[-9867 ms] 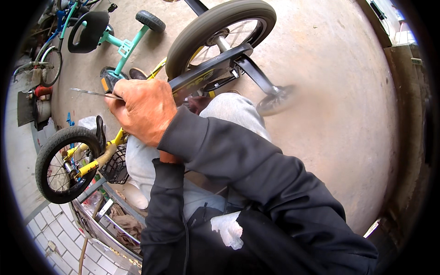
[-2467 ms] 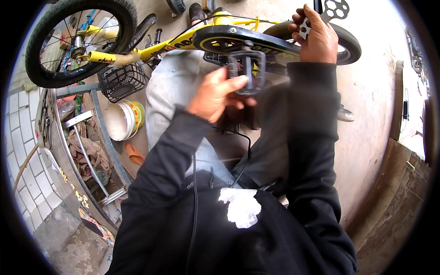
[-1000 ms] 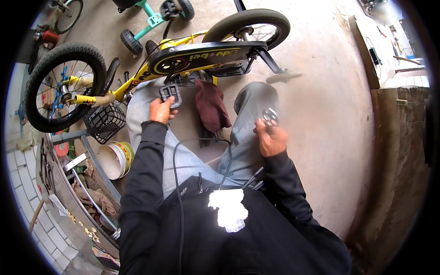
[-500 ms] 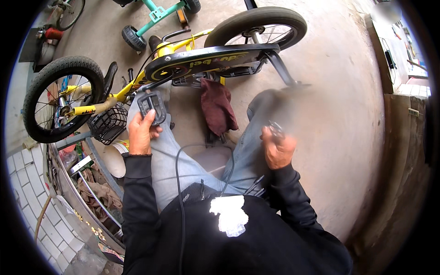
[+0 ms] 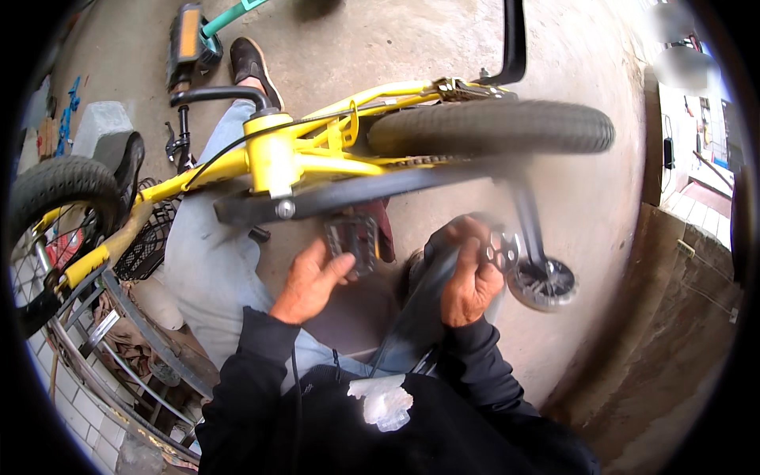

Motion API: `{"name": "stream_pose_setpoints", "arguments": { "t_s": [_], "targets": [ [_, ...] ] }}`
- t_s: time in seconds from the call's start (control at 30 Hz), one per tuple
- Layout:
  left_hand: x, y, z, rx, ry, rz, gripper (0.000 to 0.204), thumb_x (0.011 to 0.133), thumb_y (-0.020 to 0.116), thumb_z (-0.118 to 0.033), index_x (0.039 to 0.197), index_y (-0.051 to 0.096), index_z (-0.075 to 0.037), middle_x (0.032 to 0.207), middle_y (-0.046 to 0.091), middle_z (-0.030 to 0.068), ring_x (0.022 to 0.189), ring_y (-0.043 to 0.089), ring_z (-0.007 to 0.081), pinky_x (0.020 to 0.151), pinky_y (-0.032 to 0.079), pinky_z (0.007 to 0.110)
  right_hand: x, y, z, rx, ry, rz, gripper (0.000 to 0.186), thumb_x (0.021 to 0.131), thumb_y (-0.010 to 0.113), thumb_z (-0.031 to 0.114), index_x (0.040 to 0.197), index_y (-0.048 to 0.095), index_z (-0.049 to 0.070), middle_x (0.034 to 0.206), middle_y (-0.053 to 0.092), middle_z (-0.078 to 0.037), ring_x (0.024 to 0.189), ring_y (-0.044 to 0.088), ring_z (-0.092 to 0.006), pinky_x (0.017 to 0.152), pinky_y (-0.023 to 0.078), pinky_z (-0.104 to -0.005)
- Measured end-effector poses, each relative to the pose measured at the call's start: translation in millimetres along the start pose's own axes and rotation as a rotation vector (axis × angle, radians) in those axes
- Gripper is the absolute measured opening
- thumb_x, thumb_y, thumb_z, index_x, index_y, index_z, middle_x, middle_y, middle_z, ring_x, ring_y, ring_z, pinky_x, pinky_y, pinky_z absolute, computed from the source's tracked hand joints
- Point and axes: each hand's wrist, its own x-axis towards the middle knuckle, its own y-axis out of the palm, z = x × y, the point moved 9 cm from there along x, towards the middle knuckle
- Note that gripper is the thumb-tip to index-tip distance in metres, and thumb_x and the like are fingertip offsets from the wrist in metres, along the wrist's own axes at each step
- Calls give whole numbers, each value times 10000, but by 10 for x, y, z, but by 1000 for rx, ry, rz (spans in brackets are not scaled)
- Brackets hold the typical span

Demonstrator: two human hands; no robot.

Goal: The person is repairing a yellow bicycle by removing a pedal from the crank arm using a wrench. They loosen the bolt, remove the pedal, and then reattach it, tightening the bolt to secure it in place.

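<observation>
A small yellow bicycle [image 5: 269,154] lies tilted in front of me, over my left leg. My left hand [image 5: 309,283] grips a black pedal [image 5: 355,244], thumb on its near side. The pedal is blurred, and the chain guard [image 5: 340,194] hides where it joins the crank. In my right hand [image 5: 467,285] is a flat metal spanner with round holes [image 5: 501,252], pinched in closed fingers. Just to its right hangs a stabiliser wheel [image 5: 545,283] on a black bracket, below the bicycle's rear tyre [image 5: 491,127]. A second pedal [image 5: 186,46], with an orange reflector, points away at the far left.
At the left are the front tyre [image 5: 59,198], a black basket [image 5: 142,245] and a metal frame [image 5: 154,324] with cloth behind it. Part of a turquoise frame [image 5: 233,14] shows at the top. A brown wall-like panel [image 5: 649,317] stands at the right.
The bicycle has tipped and come nearer. My left hand has moved right and slightly down with the pedal. My right hand has stayed low at the right, spanner still held.
</observation>
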Motion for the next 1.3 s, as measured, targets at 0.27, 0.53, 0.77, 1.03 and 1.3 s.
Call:
{"name": "stream_pose_setpoints", "arguments": {
  "t_s": [0.27, 0.53, 0.77, 1.03, 1.3],
  "targets": [
    [-103, 417, -363, -307, -38, 319, 437, 867, 649, -166, 1244, 500, -3, 1126, 588, 49, 1039, 536, 135, 926, 421, 297, 105, 95, -464, -9, 193, 8, 196, 967, 481, 160, 1046, 554, -4, 946, 604, -72, 848, 565, -136, 795, 453, -276],
    [-250, 423, -721, -451, -9, 333, 457, 689, 793, -46, 972, 434, -43, 856, 577, 149, 808, 632, 316, 712, 526, 427, 167, 158, -600, 10, 292, 15, 149, 952, 507, 120, 955, 588, -5, 848, 615, -25, 767, 544, -93, 728, 459, -237],
    [-853, -446, -810, -386, 82, -361, 472, 614, 836, -151, 904, 514, 37, 652, 510, 90, 566, 590, 252, 465, 519, 345, 237, 183, -601, 52, 318, 91, 118, 938, 515, 73, 948, 598, -12, 823, 638, -35, 731, 574, -80, 673, 469, -221],
    [-616, -833, -338, 42, 0, -785, 297, 826, 647, -84, 1090, 525, -26, 898, 591, 38, 706, 553, 113, 660, 474, 240, 183, 225, -640, 169, 447, 94, 214, 957, 496, 137, 940, 576, -61, 809, 583, -81, 689, 552, -136, 639, 445, -252],
    [23, -51, -280, -31, -7, -325, 307, 814, 644, -68, 1084, 509, -11, 915, 582, 49, 776, 577, 126, 737, 478, 269, 207, 149, -659, 96, 469, 113, 132, 933, 547, 118, 964, 607, 4, 750, 605, 10, 680, 558, -47, 616, 462, -206]
  ]
}}
